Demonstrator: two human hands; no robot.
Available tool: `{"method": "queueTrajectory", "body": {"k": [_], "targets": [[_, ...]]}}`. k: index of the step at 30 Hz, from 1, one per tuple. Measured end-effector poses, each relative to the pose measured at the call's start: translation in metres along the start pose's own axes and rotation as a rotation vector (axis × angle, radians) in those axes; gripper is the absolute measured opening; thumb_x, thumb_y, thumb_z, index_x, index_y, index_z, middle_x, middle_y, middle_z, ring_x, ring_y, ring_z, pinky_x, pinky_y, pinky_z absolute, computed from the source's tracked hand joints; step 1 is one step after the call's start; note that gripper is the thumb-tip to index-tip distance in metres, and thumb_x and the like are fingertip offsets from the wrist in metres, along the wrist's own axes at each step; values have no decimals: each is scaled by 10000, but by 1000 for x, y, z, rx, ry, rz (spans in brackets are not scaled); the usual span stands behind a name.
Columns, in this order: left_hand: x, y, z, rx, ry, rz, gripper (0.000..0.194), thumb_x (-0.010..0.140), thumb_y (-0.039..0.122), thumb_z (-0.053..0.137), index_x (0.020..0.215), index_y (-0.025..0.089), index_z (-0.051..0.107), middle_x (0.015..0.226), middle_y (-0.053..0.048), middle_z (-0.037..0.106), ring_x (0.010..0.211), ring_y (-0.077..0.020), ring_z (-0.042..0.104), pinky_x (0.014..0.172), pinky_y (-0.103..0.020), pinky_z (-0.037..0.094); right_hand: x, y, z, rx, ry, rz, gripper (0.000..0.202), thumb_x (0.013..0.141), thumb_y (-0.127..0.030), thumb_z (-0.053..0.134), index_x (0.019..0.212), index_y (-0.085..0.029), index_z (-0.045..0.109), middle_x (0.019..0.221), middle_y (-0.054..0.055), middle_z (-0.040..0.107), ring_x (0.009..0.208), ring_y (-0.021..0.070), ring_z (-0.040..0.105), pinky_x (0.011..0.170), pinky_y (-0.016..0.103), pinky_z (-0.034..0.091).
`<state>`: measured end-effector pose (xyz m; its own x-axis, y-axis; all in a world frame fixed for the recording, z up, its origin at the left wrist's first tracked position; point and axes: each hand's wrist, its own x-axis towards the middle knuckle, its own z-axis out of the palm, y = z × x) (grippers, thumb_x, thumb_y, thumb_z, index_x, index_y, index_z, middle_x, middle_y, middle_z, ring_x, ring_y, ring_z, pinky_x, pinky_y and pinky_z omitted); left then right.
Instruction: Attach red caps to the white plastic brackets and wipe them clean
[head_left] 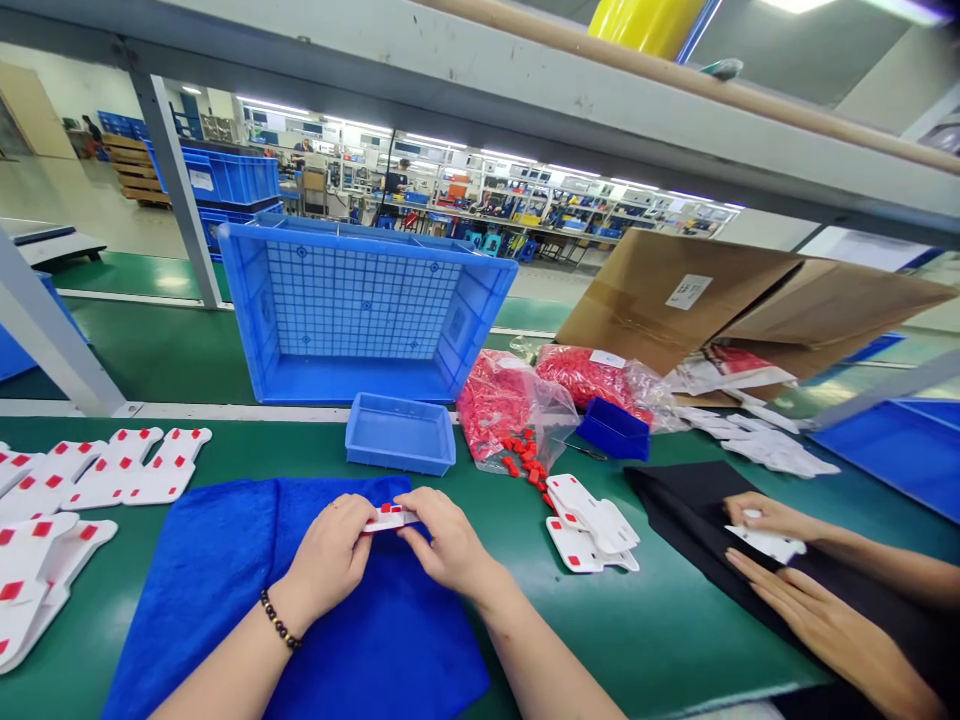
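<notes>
Above a blue cloth (375, 640), my left hand (334, 548) and my right hand (442, 535) pinch the two ends of a white plastic piece (388, 518) with red parts on it. The piece is tilted nearly edge-on. A beaded bracelet is on my left wrist. Several white pieces with red squares (142, 470) lie at the left, and more of them (589, 525) are stacked right of the cloth. Small red parts (529, 460) are scattered beside an open plastic bag (499, 405).
Behind the cloth are a small blue tray (401, 432) and a large blue crate (360, 380). A dark blue bin (615, 430) and a cardboard box (660, 300) stand at the right. Another person's hands (795, 570) hold a white piece over black cloth (690, 500). A shelf beam crosses above.
</notes>
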<state>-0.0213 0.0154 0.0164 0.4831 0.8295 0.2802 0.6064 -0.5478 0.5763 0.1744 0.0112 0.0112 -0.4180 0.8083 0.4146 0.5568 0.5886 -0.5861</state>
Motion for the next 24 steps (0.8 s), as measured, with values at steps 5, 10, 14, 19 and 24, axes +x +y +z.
{"method": "queueTrajectory", "body": {"k": [5, 10, 14, 19, 24], "targets": [[-3, 7, -7, 23, -153, 41, 351, 612, 35, 396, 896, 215, 496, 1025, -65, 532, 1011, -217, 474, 896, -379, 383, -5, 4, 7, -60, -89, -22, 478, 754, -94, 471, 1214, -213, 422, 1026, 86, 566, 939, 213, 507, 825, 378, 403], [-9, 5, -10, 40, -286, 15, 461, 575, 77, 480, 1011, 226, 494, 1217, -79, 458, 1190, -241, 378, 1013, -385, 292, -5, 2, -1, -1, -216, 42, 663, 666, -267, 672, 1258, -215, 380, 1076, 72, 549, 971, 216, 503, 871, 377, 393], [-11, -2, -2, 84, -266, -110, 477, 637, 341, 607, 1080, 205, 494, 1253, -117, 442, 1207, -294, 354, 989, -428, 302, -4, 5, -9, -26, -227, 113, 442, 689, -304, 659, 1101, -214, 528, 1097, 80, 536, 1049, 214, 483, 925, 372, 363], [-11, 2, 12, 200, -277, -160, 795, 496, 499, 707, 1181, 177, 466, 1181, -144, 494, 1113, -348, 392, 929, -475, 317, -8, 14, -6, -70, -376, 136, 559, 674, -236, 634, 1209, -251, 470, 1310, 78, 434, 1246, 248, 328, 1058, 475, 137], [-13, 8, 17, 305, -313, -119, 612, 645, 254, 554, 1233, 133, 437, 1165, -150, 489, 1080, -307, 404, 918, -428, 333, -11, 16, 0, -89, -423, 153, 703, 660, -184, 580, 1317, -265, 345, 1329, 59, 417, 1289, 262, 242, 1060, 490, 83]]}}
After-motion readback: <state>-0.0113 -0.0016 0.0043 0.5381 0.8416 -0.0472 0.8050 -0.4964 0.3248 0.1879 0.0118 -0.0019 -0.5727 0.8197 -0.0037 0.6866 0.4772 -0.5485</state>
